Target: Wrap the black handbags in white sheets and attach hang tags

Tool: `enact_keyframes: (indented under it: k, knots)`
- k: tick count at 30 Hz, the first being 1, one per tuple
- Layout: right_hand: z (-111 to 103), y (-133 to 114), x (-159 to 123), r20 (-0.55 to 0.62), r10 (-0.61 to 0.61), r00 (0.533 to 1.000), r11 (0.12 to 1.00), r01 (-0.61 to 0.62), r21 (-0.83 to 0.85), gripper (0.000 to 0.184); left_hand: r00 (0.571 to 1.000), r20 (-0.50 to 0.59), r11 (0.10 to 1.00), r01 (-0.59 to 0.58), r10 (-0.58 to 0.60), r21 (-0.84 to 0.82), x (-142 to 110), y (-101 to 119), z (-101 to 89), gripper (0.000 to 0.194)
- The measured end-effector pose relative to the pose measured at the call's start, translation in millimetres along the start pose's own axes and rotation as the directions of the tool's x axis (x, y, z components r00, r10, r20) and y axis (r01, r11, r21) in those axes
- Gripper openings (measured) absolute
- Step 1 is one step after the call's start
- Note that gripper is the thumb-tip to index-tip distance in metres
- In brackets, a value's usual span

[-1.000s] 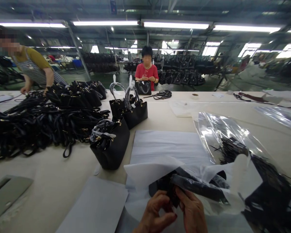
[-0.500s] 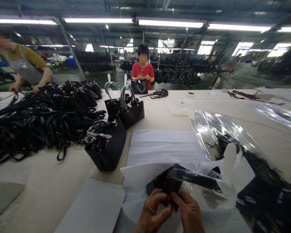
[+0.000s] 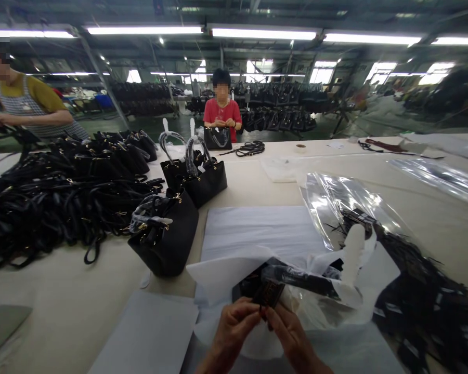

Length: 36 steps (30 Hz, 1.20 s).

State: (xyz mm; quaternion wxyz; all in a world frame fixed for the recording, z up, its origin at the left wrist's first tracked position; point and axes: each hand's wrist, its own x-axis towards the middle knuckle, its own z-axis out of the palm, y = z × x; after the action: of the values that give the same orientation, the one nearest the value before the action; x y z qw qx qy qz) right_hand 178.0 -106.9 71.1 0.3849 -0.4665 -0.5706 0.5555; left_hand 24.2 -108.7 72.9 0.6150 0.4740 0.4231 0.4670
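Observation:
Fingertips pinched, my left hand [image 3: 234,327] and my right hand [image 3: 290,330] meet at the lower edge of a small black tag [image 3: 270,294] with reddish lettering. The tag lies against a black handbag [image 3: 244,283] that is partly wrapped in white tissue paper [image 3: 222,272]. A plastic-covered handle [image 3: 300,278] stretches right from the bag, with a white toothed strip [image 3: 353,254] at its end. Clear plastic film sits beneath the handle. My fingers hide whatever small part they grip at the tag's end.
Two black handbags [image 3: 167,239] [image 3: 205,182] stand left of the tissue stack [image 3: 257,228]. A heap of black bags and straps [image 3: 62,208] covers the left. Clear plastic bags [image 3: 315,208] and many black tags [image 3: 425,296] lie right. Two people work across the table [image 3: 335,171].
My fingertips have drawn closer together at the tag's lower edge, and the tag's lettering faces me more. The person at far left has raised their hands. The whole view has shifted slightly.

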Motion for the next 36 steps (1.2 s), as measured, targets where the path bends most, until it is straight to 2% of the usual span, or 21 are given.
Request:
enact_keyframes:
  k: [2,4,8,15,21,26,29,33,36]
  knots:
    - [-3.3,-9.1,-0.9,0.024,-0.093,0.995,0.993,0.095,-0.073,0.034,1.0,0.004,0.999,0.013,-0.013,0.047,2.0,4.0,-3.6,0.031]
    - [-5.0,-13.9,-1.5,0.031,-0.128,0.991,0.986,0.131,-0.105,0.033,0.999,0.05,0.995,-0.004,-0.001,0.102,4.3,7.6,-7.1,0.033]
    - [-4.0,-8.2,-0.2,0.03,-0.088,0.996,0.988,0.091,-0.122,0.029,0.988,0.144,0.978,-0.076,0.048,0.195,9.4,16.2,-11.6,0.032]
    - [-0.5,0.5,2.3,-0.035,-0.013,0.999,1.0,0.012,-0.021,0.024,0.973,0.182,0.933,-0.191,0.14,0.306,16.2,22.1,-12.2,0.03]
    - [2.5,-3.7,2.4,-0.155,-0.024,0.988,0.999,0.019,-0.035,0.023,0.974,0.15,0.931,-0.21,0.172,0.298,20.4,15.7,-13.4,0.023]
    - [0.4,-1.0,1.8,-0.239,-0.072,0.968,0.995,0.054,-0.081,0.034,0.98,0.105,0.939,-0.19,0.167,0.286,30.2,15.6,-17.7,0.023]
    - [-3.7,-2.6,1.1,-0.274,-0.035,0.961,0.999,0.022,-0.049,0.031,0.974,0.106,0.92,-0.223,0.199,0.321,31.5,16.2,-18.1,0.023]
    - [-5.7,-7.9,0.3,-0.317,0.036,0.948,0.997,-0.012,0.076,0.024,0.96,0.053,0.866,-0.272,0.276,0.419,16.1,11.6,-18.2,0.02]
    - [-5.5,-9.4,-1.4,-0.312,0.052,0.949,0.987,-0.003,0.158,0.029,0.948,-0.007,0.828,-0.273,0.317,0.49,-7.2,2.8,-23.9,0.02]
